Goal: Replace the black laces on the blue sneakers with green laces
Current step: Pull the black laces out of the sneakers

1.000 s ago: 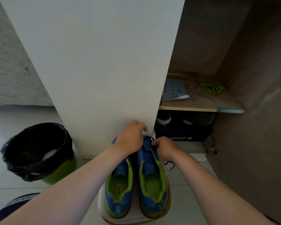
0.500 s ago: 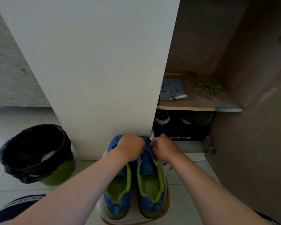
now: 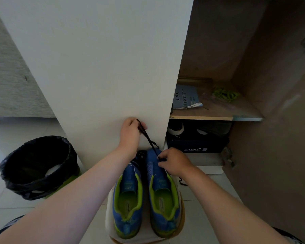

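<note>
Two blue sneakers with green lining stand side by side on a white stool: the left sneaker (image 3: 128,199) and the right sneaker (image 3: 163,196), heels toward me. My left hand (image 3: 130,135) grips a black lace (image 3: 149,140) and holds it taut above the right sneaker's toe end. My right hand (image 3: 174,162) rests on the right sneaker's front and pinches at the lace there. A bundle of green laces (image 3: 225,94) lies on the cabinet shelf at the right.
A white cabinet door (image 3: 99,59) stands right behind the shoes. A black-lined bin (image 3: 37,166) sits on the floor to the left. The wooden shelf (image 3: 217,115) holds a blue booklet (image 3: 186,97); a dark shoebox (image 3: 197,145) sits below it.
My left hand has risen up and away from the right sneaker, drawing the black lace out with it. My right hand has stayed on the sneaker's front.
</note>
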The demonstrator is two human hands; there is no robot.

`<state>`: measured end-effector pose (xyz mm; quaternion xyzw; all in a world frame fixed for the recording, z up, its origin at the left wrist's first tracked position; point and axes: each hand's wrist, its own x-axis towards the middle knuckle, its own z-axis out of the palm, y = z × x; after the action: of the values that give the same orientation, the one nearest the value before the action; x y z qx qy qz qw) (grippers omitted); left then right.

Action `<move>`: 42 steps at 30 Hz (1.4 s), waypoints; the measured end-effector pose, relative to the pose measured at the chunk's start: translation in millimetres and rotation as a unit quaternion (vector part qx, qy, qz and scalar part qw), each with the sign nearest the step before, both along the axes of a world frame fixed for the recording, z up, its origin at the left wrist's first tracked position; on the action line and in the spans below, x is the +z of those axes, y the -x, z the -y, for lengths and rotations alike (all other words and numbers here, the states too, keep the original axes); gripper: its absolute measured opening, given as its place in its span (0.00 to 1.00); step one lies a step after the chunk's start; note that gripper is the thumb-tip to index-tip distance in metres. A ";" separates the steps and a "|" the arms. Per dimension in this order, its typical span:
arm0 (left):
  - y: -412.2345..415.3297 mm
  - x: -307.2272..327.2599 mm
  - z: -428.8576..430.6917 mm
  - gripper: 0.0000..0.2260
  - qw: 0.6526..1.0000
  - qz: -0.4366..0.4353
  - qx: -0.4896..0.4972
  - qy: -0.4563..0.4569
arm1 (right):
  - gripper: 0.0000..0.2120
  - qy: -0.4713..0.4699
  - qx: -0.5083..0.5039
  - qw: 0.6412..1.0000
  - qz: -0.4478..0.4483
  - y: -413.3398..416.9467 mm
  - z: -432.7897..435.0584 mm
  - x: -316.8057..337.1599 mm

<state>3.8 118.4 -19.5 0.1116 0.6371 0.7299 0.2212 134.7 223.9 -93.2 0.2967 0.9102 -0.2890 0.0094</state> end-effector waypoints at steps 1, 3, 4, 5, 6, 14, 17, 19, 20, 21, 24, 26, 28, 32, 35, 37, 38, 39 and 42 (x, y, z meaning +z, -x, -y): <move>-1.1 3.7 1.7 0.10 0.998 0.044 -0.014 -0.036 | 0.13 -0.001 -0.004 1.000 -0.006 0.4 0.1 -0.2; -1.9 6.3 3.8 0.09 0.995 0.082 -0.052 -0.033 | 0.08 -0.008 -0.013 1.000 -0.013 1.2 1.1 -0.3; -2.6 7.2 4.7 0.08 0.995 0.060 -0.075 0.007 | 0.06 -0.011 -0.015 1.000 -0.013 1.9 1.6 0.0; -0.6 4.1 4.9 0.07 0.992 0.004 -0.106 0.073 | 0.05 -0.014 -0.015 1.000 -0.015 2.8 1.9 0.2; 0.4 1.5 6.0 0.05 0.975 -0.075 -0.146 0.150 | 0.05 -0.015 -0.015 1.000 -0.023 4.1 2.0 0.2; 0.7 -23.1 7.8 0.11 0.691 -0.428 -0.348 0.467 | 0.06 -0.020 -0.011 0.994 -0.103 9.1 5.8 6.9; 2.9 -22.7 7.2 0.11 0.730 -0.385 -0.343 0.448 | 0.02 0.013 -0.016 0.995 -0.099 9.1 5.0 5.9; 0.4 -18.0 4.7 0.11 0.798 -0.342 -0.294 0.401 | 0.04 0.014 -0.007 0.998 -0.065 7.4 4.4 5.1; -1.2 -13.3 2.6 0.11 0.840 -0.311 -0.248 0.369 | 0.06 0.010 -0.003 0.999 -0.042 5.9 4.3 3.8; -1.4 -8.9 0.6 0.11 0.884 -0.270 -0.195 0.327 | 0.07 0.005 0.001 1.000 -0.021 4.3 4.3 2.4; 6.0 4.6 -0.6 0.13 0.978 -0.136 -0.040 0.151 | 0.07 0.005 -0.004 1.000 -0.001 0.9 3.9 -1.2; 11.3 11.4 2.0 0.12 0.997 -0.058 0.019 0.041 | 0.06 0.005 -0.009 1.000 0.001 0.6 4.0 -0.8; 9.4 16.2 5.5 0.13 0.998 0.009 0.053 -0.024 | 0.07 -0.009 -0.010 1.000 0.005 1.5 4.3 -0.4; 1.2 21.3 8.1 0.14 0.969 0.187 -0.035 -0.158 | 0.08 -0.026 -0.015 1.000 -0.002 3.5 6.1 0.6; -0.3 15.8 7.9 0.12 0.986 0.103 -0.127 0.041 | 0.06 -0.019 -0.030 0.998 -0.047 8.0 7.7 3.1; -2.5 5.3 7.2 0.09 0.967 -0.020 -0.176 0.181 | 0.05 -0.031 -0.038 0.994 -0.098 11.9 8.6 7.0; -3.4 -0.7 6.6 0.11 0.951 -0.057 -0.200 0.228 | 0.05 -0.034 -0.039 0.991 -0.123 13.6 8.6 9.8; -3.8 -6.0 6.5 0.15 0.932 -0.086 -0.226 0.270 | 0.05 -0.033 -0.037 0.988 -0.144 14.5 8.0 12.4; -7.2 -10.1 6.8 0.17 0.837 -0.199 -0.339 0.380 | 0.05 -0.020 -0.021 0.986 -0.165 14.2 6.7 16.8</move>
<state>11.0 111.6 -29.5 0.3709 0.8169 0.2715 0.3484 120.6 217.1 -76.4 0.2644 0.8983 -0.3159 -0.1531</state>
